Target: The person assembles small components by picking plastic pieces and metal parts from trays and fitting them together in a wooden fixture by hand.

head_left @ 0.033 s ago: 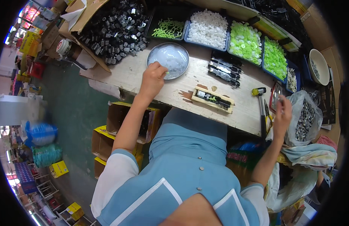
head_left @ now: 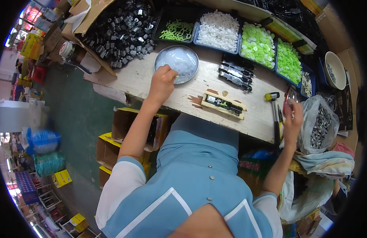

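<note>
My left hand (head_left: 163, 82) is closed in a pinch at the near rim of a round metal dish (head_left: 179, 59), which holds a pale, translucent mass. A small yellow-green plastic piece (head_left: 176, 76) shows at its fingertips. My right hand (head_left: 293, 121) is at the near end of a red-rimmed tray (head_left: 287, 97), fingers curled, with a small shiny bit between them that I cannot make out. Between my hands, a wooden fixture (head_left: 224, 105) holds a black mechanism with green and metal parts. Several black assemblies (head_left: 237, 73) lie side by side beyond it.
Trays of white parts (head_left: 219, 29), green discs (head_left: 258, 45) and green pieces (head_left: 289, 65) line the back. Black-and-metal parts (head_left: 124, 35) are heaped back left. A hammer (head_left: 274, 107) lies left of my right hand, beside a plastic bag of metal parts (head_left: 320, 125).
My right hand has shifted slightly left and nearer, its fingers curling in beside the red-rimmed tray. My left hand has barely moved at the dish.
</note>
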`<action>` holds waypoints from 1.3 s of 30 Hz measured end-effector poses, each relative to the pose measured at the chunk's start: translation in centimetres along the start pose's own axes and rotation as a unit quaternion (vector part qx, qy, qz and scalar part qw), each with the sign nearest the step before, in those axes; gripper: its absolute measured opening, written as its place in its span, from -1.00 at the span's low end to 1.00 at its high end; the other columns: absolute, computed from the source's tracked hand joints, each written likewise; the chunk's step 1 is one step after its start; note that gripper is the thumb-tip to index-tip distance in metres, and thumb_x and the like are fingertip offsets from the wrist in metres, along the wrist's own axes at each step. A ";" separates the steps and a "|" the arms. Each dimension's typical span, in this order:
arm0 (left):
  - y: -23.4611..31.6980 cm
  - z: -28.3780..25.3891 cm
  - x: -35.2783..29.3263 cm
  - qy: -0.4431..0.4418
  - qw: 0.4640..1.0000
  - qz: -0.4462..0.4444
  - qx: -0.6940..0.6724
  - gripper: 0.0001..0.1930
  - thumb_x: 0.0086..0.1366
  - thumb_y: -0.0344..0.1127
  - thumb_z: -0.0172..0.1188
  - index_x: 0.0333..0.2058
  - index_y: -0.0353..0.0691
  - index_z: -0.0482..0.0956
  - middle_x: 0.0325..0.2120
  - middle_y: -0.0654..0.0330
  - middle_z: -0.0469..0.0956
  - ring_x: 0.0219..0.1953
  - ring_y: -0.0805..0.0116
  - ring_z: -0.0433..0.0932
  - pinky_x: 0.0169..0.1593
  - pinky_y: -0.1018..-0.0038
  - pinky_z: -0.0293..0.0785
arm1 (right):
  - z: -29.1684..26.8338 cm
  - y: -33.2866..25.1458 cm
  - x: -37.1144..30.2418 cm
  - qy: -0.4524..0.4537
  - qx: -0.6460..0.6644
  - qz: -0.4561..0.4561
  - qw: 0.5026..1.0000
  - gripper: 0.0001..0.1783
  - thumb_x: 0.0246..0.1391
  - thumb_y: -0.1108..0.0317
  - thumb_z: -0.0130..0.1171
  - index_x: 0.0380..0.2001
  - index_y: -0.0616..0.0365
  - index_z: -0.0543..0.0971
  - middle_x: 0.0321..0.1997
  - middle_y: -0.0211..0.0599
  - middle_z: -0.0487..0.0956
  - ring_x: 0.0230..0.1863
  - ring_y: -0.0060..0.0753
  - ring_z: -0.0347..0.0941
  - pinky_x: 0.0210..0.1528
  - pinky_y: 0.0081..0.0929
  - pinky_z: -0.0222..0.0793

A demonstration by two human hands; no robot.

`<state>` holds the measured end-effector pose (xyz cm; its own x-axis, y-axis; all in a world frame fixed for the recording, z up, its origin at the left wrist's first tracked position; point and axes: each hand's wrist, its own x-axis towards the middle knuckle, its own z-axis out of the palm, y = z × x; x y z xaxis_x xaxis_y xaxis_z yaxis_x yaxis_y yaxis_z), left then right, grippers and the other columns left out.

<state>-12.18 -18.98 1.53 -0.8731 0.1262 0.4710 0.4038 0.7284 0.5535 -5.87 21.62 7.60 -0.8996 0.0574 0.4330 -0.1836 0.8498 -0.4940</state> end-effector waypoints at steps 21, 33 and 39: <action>1.1 0.4 0.9 -0.020 0.989 -0.103 -0.106 -0.85 -0.09 -0.58 0.21 -0.45 -0.30 0.53 -0.54 0.23 0.43 -0.43 0.45 0.41 -0.35 0.59 0.33 | 6.3 -6.8 -1.5 -0.108 0.111 -0.113 0.982 -0.79 -0.06 0.48 0.07 -0.27 0.17 0.48 -0.42 -0.25 0.43 -0.34 -0.28 0.32 -0.28 -0.43 0.11; 5.8 0.4 -0.1 -0.057 0.902 -0.099 -0.415 -0.86 -0.03 -0.60 0.19 -0.43 -0.31 0.54 -0.46 0.29 0.46 -0.36 0.57 0.40 -0.30 0.67 0.30 | 9.7 -11.6 -0.1 -0.151 0.172 -0.170 0.959 -0.81 -0.04 0.43 0.11 -0.29 0.19 0.49 -0.57 -0.33 0.38 -0.48 -0.34 0.26 -0.38 -0.45 0.06; 3.1 1.0 0.1 0.009 1.000 -0.013 -0.008 -0.89 -0.13 -0.58 0.19 -0.53 -0.31 0.51 -0.56 0.19 0.41 -0.41 0.27 0.41 -0.36 0.44 0.34 | 9.7 -10.1 -0.9 -0.182 0.152 -0.143 0.961 -0.80 -0.01 0.42 0.08 -0.27 0.19 0.49 -0.51 -0.32 0.43 -0.45 -0.37 0.29 -0.36 -0.47 0.06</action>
<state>-11.28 -16.06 2.64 -0.8786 0.0958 0.4679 0.3856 0.7204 0.5765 -7.07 7.90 4.96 -0.8640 -0.3894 0.3191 -0.5014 0.6086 -0.6150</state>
